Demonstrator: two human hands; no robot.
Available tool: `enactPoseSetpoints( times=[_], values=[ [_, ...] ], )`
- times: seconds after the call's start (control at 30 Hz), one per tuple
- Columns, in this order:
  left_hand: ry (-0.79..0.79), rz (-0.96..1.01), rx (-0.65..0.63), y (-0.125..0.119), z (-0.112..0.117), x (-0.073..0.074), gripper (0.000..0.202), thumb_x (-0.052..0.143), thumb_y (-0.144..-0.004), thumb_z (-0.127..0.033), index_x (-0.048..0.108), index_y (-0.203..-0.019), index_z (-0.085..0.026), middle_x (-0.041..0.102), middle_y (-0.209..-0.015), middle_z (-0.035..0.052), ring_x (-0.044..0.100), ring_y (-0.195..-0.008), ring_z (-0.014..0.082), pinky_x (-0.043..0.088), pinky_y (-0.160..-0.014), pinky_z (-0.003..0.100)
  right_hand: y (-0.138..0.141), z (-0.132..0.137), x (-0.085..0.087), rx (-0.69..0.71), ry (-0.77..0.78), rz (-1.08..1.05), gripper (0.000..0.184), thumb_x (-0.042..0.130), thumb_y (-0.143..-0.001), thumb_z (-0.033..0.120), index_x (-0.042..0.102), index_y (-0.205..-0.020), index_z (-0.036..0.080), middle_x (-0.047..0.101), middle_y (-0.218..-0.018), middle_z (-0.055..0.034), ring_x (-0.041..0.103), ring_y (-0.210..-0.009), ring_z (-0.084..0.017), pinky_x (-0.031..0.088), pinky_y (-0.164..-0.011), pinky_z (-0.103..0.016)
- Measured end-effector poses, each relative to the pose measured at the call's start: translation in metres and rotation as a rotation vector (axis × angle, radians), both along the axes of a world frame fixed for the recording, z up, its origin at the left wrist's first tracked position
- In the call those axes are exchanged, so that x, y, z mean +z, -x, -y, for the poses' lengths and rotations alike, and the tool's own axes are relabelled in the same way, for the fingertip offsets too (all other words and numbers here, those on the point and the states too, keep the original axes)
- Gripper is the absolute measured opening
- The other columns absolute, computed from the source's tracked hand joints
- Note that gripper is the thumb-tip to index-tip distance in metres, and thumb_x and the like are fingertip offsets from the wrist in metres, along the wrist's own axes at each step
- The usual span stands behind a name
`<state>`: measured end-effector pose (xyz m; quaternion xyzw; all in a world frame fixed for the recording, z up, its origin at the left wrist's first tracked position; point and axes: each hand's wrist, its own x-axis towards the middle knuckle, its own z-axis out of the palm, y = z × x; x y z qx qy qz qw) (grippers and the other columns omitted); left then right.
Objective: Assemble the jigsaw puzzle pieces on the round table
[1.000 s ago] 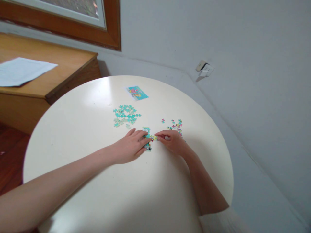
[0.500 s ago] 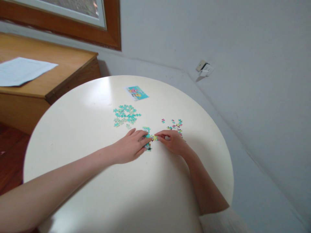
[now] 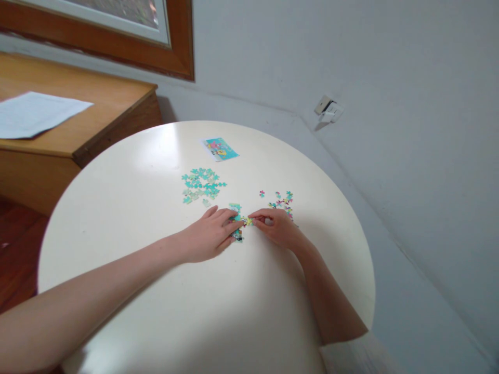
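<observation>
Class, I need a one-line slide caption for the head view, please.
Left hand over a partly joined puzzle, right hand at a yellow piece, on a white table.

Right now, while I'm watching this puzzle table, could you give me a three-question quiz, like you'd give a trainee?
1. Which lies nearest the far edge of the round table?
a) the loose teal pieces
b) the picture card
c) the multicoloured pieces
2. True or false: the left hand lies over part of the teal puzzle section.
3. Fill in: the puzzle piece at the grip of the right hand is mostly ____.

Key: 1 b; 2 true; 3 yellow.
</observation>
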<state>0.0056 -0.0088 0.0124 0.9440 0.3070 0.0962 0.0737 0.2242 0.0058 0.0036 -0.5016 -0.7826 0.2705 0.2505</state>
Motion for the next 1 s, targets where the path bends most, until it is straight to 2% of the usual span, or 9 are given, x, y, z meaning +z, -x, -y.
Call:
enactPoseSetpoints(
  times=[1.0],
  values=[
    [-0.002, -0.012, -0.003, 0.0002, -0.0003, -0.0004, 0.039, 0.039, -0.089, -0.025, 0.045, -0.126, -0.018, 0.048, -0.122, 0.0144, 0.044, -0.114, 0.0262, 0.032, -0.1, 0.047, 0.0004, -0.0001, 0.001, 0.0, 0.014, -0.007, 0.02, 0.052, -0.076, 0.022, 0.069, -0.083, 0.014, 0.065, -0.065, -0.0018, 0.05, -0.056, -0.01, 0.04, -0.056, -0.022]
  ],
)
